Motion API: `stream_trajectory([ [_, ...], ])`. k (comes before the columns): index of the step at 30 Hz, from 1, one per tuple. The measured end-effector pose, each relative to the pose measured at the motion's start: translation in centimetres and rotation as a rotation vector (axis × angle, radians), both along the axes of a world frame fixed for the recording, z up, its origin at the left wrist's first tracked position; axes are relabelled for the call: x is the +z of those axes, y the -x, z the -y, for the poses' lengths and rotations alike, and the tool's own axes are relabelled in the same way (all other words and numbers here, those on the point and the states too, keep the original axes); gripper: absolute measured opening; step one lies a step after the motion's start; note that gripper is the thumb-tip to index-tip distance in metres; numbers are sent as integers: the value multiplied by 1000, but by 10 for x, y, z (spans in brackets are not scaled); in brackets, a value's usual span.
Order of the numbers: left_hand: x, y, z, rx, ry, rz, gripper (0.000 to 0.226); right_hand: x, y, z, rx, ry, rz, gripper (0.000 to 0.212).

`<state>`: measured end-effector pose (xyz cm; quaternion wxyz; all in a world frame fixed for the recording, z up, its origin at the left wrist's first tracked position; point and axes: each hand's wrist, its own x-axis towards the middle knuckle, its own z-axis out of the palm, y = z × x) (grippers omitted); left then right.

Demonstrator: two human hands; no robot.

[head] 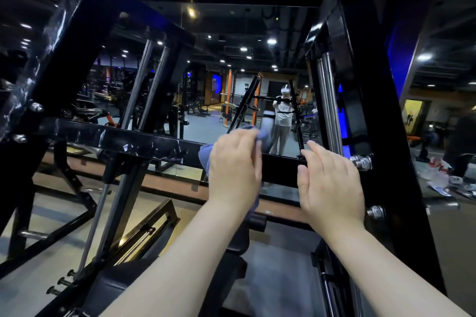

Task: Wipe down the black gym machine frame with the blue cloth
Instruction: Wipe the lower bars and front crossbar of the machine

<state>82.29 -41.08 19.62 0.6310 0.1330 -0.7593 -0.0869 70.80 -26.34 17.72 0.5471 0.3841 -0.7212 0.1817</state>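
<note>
Two hands are raised to the crossbar [279, 168] of the black frame [373, 85]. The blue cloth [204, 156] is bunched under the left hand [233, 167] and held against the bar by curled fingers. The right hand [332, 183] is laid just right of it, fingers straight, nothing gripped.

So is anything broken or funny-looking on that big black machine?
Yes. The crossbar left of the cloth and the left post carry whitish, streaky marks, odd on black paint; scratches or leftover film, I cannot tell. White scraps also litter the floor at far right.
</note>
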Motion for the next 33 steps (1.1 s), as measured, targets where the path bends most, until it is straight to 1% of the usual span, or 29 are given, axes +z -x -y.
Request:
stream_trajectory([
  [2,12,0,3,-5,-204,-74,24,-1,-1,1,-9,7,-4,43],
  [3,13,3,-2,-1,-263,-111,22,-1,-1,1,-11,15,-12,43],
  [4,12,6,-10,13,-271,-126,20,-2,0,1,-12,25,-21,42],
  [6,3,16,-33,20,-191,-92,23,-3,2,0,-20,31,-40,43],
  [8,-11,21,-49,-54,-36,-37,27,-2,3,0,-32,23,-52,44],
  [10,-18,17,-41,-114,129,25,35,-3,3,1,-38,17,-50,45],
  [12,-20,8,-18,-92,213,43,38,-3,1,2,-32,20,-36,44],
  [13,-21,2,-6,-73,185,31,39,-3,0,2,-25,22,-28,44],
  [14,-21,-3,6,-48,111,1,41,-2,0,2,-21,22,-22,44],
  [17,-20,-13,20,19,-197,-141,40,0,0,2,-24,11,-15,45],
  [18,-19,-11,17,24,-241,-166,39,1,0,2,-26,8,-14,45],
  [19,-20,-9,11,16,-231,-156,40,1,0,2,-27,3,-9,46],
  [21,-24,-4,-2,-44,-86,-80,44,0,-2,0,-27,-4,4,46],
  [23,-19,-5,-8,-145,53,-20,42,-1,-2,-1,-28,-9,14,46],
  [24,-8,-9,-8,-210,62,-23,39,0,-3,-1,-30,-12,19,46],
  [25,7,-13,-8,-273,47,-57,38,0,-3,-2,-31,-14,25,46],
  [26,25,-18,-6,-299,40,-134,37,0,-4,-1,-31,-16,31,46],
  [28,65,-27,-4,-277,31,-345,35,1,-4,-1,-28,-15,43,47],
  [30,86,-30,-4,-244,55,-494,33,1,-6,-1,-26,-11,46,47],
  [31,86,-29,-4,-223,88,-516,32,1,-6,-1,-26,-7,42,46],
  [33,64,-19,-2,-177,155,-443,31,0,-6,-1,-29,-4,41,46],
])
